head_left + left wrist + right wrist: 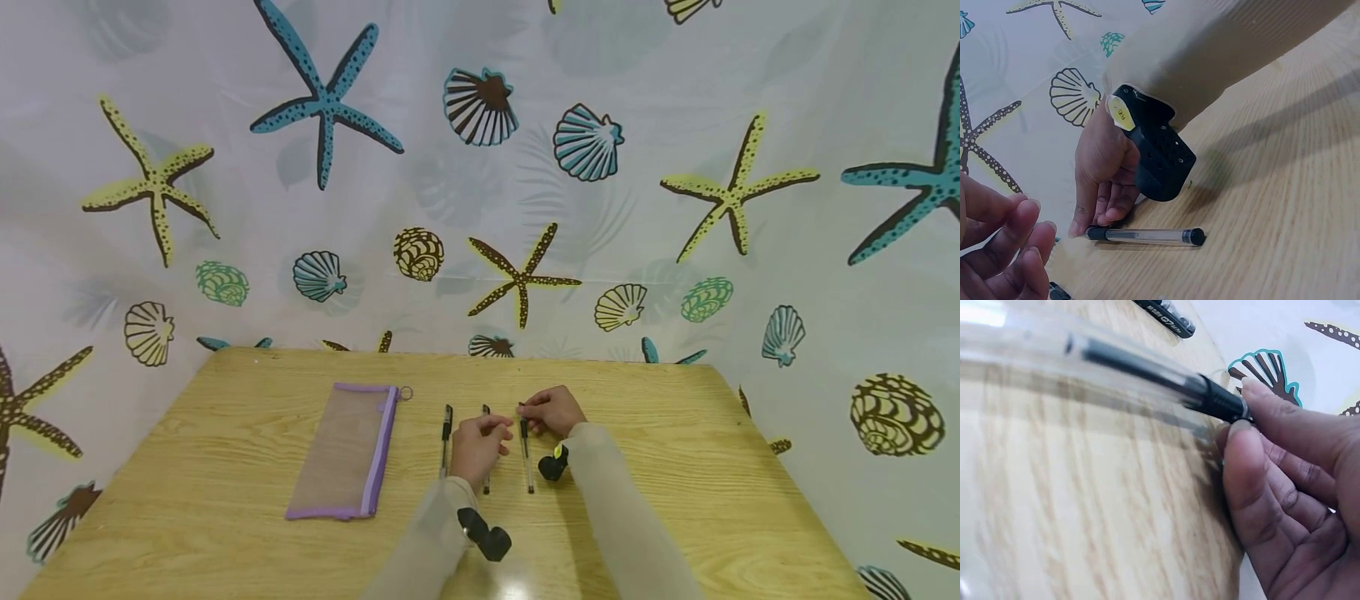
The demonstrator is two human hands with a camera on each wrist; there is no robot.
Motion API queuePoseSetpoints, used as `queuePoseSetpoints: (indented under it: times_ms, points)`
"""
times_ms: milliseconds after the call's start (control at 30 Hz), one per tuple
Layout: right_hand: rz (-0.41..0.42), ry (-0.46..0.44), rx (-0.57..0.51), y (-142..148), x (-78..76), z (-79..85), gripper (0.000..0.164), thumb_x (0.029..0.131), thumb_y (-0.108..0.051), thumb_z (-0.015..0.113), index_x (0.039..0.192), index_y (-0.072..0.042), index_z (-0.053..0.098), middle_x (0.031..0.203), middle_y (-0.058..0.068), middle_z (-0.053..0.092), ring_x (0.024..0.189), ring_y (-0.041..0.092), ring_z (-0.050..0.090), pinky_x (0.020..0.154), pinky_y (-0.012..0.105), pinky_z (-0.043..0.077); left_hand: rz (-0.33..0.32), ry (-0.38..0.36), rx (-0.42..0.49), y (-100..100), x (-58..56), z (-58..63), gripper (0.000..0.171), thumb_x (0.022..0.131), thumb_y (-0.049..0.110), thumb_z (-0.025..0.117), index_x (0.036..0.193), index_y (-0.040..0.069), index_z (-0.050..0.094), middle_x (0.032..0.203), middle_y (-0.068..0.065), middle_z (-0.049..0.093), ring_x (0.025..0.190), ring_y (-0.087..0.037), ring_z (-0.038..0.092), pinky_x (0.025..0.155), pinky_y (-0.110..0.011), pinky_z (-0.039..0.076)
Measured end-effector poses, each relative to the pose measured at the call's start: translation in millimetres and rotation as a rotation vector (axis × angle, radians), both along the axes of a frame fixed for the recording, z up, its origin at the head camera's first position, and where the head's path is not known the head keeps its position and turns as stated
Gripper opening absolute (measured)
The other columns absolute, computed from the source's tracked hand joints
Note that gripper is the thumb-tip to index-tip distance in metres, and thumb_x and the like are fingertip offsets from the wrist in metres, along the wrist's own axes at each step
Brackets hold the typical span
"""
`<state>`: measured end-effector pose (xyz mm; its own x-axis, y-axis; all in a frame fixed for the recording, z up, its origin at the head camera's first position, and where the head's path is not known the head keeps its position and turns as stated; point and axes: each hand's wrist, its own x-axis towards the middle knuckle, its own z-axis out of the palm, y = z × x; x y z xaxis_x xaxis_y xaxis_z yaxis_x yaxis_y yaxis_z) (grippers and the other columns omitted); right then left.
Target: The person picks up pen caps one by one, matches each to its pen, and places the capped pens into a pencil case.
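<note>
My right hand pinches the dark grip end of a clear-barrelled gel pen between thumb and finger. In the right wrist view the pen points away from the fingertips, its black ink tube showing through the barrel. My left hand is over a second pen, hiding its middle. Its fingers are loosely bent with nothing between them. To the left lies a third pen with a black cap, parallel to the others.
A mesh zip pouch with purple edging and a ring on its zipper lies flat left of the pens. The wooden table meets a curtain printed with starfish and shells. Each wrist carries a black camera mount.
</note>
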<state>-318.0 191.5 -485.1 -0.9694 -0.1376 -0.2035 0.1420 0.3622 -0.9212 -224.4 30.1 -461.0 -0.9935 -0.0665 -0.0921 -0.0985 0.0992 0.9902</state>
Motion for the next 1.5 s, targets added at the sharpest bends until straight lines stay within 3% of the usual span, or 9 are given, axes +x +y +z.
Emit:
queuePoseSetpoints:
  times_ms: [433,833,1067,1500]
  points:
    - [-0.029,-0.002,0.024,-3,-3.8,-4.0,0.016,0.085,-0.007,0.073,0.095,0.005,0.071,0.069,0.01,0.065,0.053,0.012,0.061,0.056,0.03,0.055,-0.021,-0.025,-0.024,-1,1.7,-3.8,0.018,0.095,0.008,0.057,0.101,0.003,0.073,0.08,-0.002,0.068,0.062,-0.014,0.062,0.054,-0.027,0.047]
    - [-0.035,0.013,0.052,-6,-0.5,-1.0,0.014,0.085,-0.006,0.073,0.095,0.004,0.071,0.073,0.011,0.066,0.054,0.013,0.06,0.056,0.029,0.054,-0.019,-0.01,-0.03,-2,1.3,-7.8,0.018,0.094,0.007,0.057,0.101,0.002,0.073,0.079,-0.002,0.068,0.061,-0.012,0.061,0.053,-0.026,0.046]
    - [-0.047,0.011,0.057,-7,0.4,-1.9,0.014,0.085,-0.005,0.073,0.095,0.004,0.071,0.075,0.012,0.067,0.055,0.014,0.061,0.056,0.029,0.054,-0.023,-0.006,-0.011,-3,2.7,-10.7,0.018,0.095,0.007,0.057,0.102,0.001,0.073,0.079,-0.002,0.068,0.061,-0.014,0.061,0.059,-0.035,0.052]
    - [-0.086,0.035,0.068,-9,2.9,-1.7,0.011,0.083,-0.005,0.074,0.09,0.003,0.072,0.07,0.01,0.065,0.053,0.013,0.061,0.054,0.029,0.054,-0.024,-0.005,-0.004,-4,3.0,-12.2,0.018,0.094,0.007,0.057,0.101,0.002,0.073,0.079,-0.002,0.068,0.06,-0.013,0.061,0.055,-0.029,0.048]
